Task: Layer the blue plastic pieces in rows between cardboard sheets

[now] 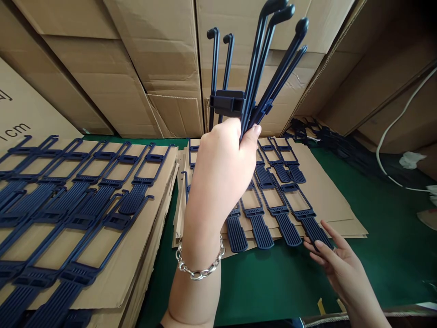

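My left hand [227, 150], with a silver chain bracelet at the wrist, is wrapped round a bunch of dark blue frames [254, 77], held upright with their hooked ends up. Lower right, my right hand [336, 259] has its thumb on top of the ribbed end of one dark blue frame [316, 230] and fingers beneath it. That frame lies at the right end of a row on a cardboard sheet [336, 200]. Several like it lie beside it, their ribbed ends over the sheet's front edge. My left forearm hides part of the row.
On the left, a stack of cardboard sheets [112, 287] bears more dark blue frames [78, 273]. Cardboard boxes [164, 59] stand behind the green table [266, 287]. At the back right are a dark heap of parts [327, 136], a white cable [382, 141] and a crumpled white piece [412, 159].
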Motion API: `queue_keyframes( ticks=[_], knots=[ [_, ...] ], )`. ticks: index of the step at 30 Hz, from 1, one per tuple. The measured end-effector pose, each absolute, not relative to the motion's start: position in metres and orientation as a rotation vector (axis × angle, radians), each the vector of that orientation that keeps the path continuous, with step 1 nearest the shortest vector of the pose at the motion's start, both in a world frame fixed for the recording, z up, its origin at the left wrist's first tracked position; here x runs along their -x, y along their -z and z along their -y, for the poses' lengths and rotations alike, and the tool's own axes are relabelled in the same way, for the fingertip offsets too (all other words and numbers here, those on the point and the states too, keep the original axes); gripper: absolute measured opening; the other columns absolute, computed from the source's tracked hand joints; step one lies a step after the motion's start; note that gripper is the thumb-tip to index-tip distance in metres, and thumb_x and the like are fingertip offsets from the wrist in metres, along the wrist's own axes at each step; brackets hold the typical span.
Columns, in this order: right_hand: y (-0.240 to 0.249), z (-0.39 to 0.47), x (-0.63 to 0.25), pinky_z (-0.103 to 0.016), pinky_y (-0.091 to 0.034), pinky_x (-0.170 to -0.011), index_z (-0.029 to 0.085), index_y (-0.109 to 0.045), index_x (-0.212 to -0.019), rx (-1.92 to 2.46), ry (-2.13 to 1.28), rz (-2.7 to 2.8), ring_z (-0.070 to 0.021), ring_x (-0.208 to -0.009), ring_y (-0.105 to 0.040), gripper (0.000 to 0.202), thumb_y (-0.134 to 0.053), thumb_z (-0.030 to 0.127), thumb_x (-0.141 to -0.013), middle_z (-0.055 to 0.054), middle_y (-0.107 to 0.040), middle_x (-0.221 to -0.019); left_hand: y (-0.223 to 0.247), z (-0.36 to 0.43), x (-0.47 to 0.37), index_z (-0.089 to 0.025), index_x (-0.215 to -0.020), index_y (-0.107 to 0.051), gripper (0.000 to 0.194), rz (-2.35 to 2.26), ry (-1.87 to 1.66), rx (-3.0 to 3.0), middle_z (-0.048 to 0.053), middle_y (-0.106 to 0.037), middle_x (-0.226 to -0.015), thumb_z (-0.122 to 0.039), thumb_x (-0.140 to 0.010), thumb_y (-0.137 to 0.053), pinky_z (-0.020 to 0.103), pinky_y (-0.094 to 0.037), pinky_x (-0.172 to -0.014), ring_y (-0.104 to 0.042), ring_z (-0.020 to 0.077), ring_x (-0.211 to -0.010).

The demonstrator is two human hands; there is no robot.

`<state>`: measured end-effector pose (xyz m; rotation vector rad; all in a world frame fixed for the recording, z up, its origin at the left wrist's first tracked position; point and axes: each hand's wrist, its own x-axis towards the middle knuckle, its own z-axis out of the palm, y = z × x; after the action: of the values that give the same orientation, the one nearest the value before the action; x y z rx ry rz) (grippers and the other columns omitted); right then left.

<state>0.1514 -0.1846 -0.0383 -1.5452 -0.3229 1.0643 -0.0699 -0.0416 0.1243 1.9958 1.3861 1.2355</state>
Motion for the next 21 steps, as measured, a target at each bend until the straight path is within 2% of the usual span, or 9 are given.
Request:
queue_keyframes(
  ticks=[4,11,15,21],
  knots=[
    [0.040,0.188,-0.154,-0.013,-0.053,-0.066,0.025,-0.043,-0.129,1.536,-1.040,0.287,-0.0202,-0.089,-0.061,0.090,-0.082,0.025,-0.048,-0.008,-0.064,-0.094,-0.123,0.041,0.070,-0.019,-0.067,-0.050,0.028,-1.379,-1.221,-2.021,0.001,-0.055,-0.065,-0.039,-0.086,-0.043,0.028,-0.042,-0.057,-0.055,0.0142,-0.064],
    [0.041,0.192,-0.160,-0.010,-0.052,-0.062,0.021,-0.050,-0.121,1.417,-1.038,0.171,-0.0156,-0.083,-0.062,0.077,-0.078,0.012,-0.049,-0.006,-0.063,-0.101,-0.122,0.039,0.067,-0.019,-0.064,-0.048,0.028,-1.383,-1.201,-2.053,0.000,-0.051,-0.059,-0.035,-0.086,-0.044,0.028,-0.039,-0.053,-0.051,0.0129,-0.057],
    [0.042,0.193,-0.164,-0.008,-0.051,-0.060,0.018,-0.057,-0.111,1.347,-1.030,0.115,-0.0124,-0.079,-0.063,0.064,-0.076,0.011,-0.051,-0.004,-0.061,-0.104,-0.122,0.038,0.065,-0.019,-0.063,-0.047,0.028,-1.399,-1.170,-2.046,0.000,-0.048,-0.056,-0.036,-0.086,-0.044,0.028,-0.038,-0.053,-0.051,0.0131,-0.055],
    [0.038,0.194,-0.159,-0.012,-0.053,-0.063,0.019,-0.051,-0.120,1.431,-0.990,0.145,-0.0164,-0.082,-0.063,0.074,-0.076,0.011,-0.051,-0.006,-0.063,-0.098,-0.125,0.041,0.066,-0.020,-0.063,-0.048,0.029,-1.396,-1.098,-2.039,0.001,-0.046,-0.055,-0.037,-0.085,-0.044,0.030,-0.041,-0.057,-0.054,0.0165,-0.062]
  ],
)
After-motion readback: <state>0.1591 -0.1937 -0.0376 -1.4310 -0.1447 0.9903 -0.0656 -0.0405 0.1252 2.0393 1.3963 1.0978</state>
